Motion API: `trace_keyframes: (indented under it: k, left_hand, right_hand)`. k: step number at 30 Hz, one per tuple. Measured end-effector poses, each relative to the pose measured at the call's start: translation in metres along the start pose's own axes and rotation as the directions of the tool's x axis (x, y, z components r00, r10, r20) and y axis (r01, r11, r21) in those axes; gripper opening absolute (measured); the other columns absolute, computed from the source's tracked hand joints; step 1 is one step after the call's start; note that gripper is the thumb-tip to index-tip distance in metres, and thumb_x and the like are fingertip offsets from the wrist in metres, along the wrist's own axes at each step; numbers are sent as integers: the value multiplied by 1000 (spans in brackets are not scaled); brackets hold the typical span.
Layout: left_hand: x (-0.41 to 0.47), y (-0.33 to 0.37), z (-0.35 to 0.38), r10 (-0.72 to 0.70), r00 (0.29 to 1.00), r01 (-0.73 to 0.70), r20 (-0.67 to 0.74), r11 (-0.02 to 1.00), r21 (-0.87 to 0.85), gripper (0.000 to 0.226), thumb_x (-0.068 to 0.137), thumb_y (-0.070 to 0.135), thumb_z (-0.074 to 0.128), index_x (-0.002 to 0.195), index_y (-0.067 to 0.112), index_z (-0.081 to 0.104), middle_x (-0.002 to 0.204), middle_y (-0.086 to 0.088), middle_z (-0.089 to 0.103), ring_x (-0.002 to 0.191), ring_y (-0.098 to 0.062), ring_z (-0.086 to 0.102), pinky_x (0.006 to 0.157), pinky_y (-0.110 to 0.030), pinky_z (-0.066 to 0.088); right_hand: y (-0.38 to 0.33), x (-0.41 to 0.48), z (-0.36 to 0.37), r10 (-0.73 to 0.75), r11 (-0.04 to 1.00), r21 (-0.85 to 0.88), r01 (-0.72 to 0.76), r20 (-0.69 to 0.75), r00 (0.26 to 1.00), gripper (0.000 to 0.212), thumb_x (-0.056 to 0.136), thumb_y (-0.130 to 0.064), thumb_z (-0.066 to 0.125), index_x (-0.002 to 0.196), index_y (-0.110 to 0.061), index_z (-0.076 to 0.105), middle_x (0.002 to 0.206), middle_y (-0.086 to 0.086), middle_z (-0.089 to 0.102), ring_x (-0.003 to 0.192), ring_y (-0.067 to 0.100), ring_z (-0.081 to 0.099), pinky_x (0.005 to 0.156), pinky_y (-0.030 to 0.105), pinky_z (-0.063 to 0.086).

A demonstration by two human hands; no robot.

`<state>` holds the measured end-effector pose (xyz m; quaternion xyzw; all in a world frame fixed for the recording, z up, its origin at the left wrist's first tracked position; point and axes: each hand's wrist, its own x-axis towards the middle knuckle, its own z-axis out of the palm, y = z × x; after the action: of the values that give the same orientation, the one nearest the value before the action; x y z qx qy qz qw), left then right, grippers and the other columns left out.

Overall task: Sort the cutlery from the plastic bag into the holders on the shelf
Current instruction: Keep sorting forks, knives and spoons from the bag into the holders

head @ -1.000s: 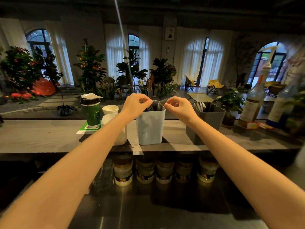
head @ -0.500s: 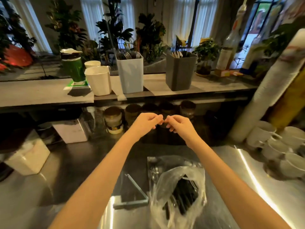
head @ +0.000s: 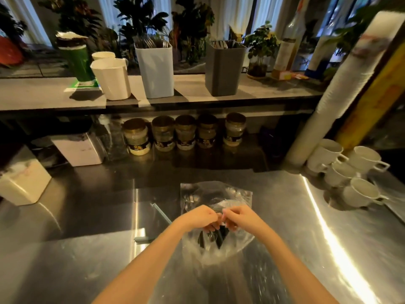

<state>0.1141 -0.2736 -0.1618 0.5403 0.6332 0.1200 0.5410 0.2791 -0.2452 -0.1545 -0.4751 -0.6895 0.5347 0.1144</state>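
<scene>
While the clear plastic bag point(head: 237, 195) of dark cutlery point(head: 219, 239) lies on the steel counter point(head: 87, 260), the left hand point(head: 200, 218) and right hand point(head: 242, 217) pinch its rim with curled fingers.

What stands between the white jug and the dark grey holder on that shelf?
The pale blue holder, cutlery standing in it, per the head view.

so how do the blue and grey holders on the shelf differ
The blue holder is pale, the grey holder dark. Fork tines show above the blue holder's rim; the grey holder's contents are too blurred to name. Both stand upright on the shelf, tall and rectangular.
</scene>
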Motion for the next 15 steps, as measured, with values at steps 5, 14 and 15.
trace_keyframes:
  k: [5,14,15]
  left_hand:
    - [22,-9,12,-7,998,14,-61,993,116,29,99,39,38,97,24,63,99,2,54,96,-14,48,82,-27,34]
    - [50,-20,35,-191,962,204,-195,978,48,45,95,33,52,132,7,49,130,-9,56,116,-21,54,94,-29,45]
    - [55,-21,38,-214,950,227,-225,973,33,48,92,34,58,130,7,50,128,-9,58,115,-21,56,94,-30,47]
  right_hand:
    - [29,4,-2,139,977,-169,-129,46,989,37,99,-36,42,86,-13,68,73,-5,59,68,6,52,73,26,40]
    - [50,17,-9,126,952,-286,-112,28,992,41,103,-29,32,122,-2,55,118,15,60,107,24,56,90,29,40]
    - [50,20,-10,110,952,-290,-96,32,993,38,103,-27,32,120,-2,56,114,13,61,105,23,55,88,29,40]
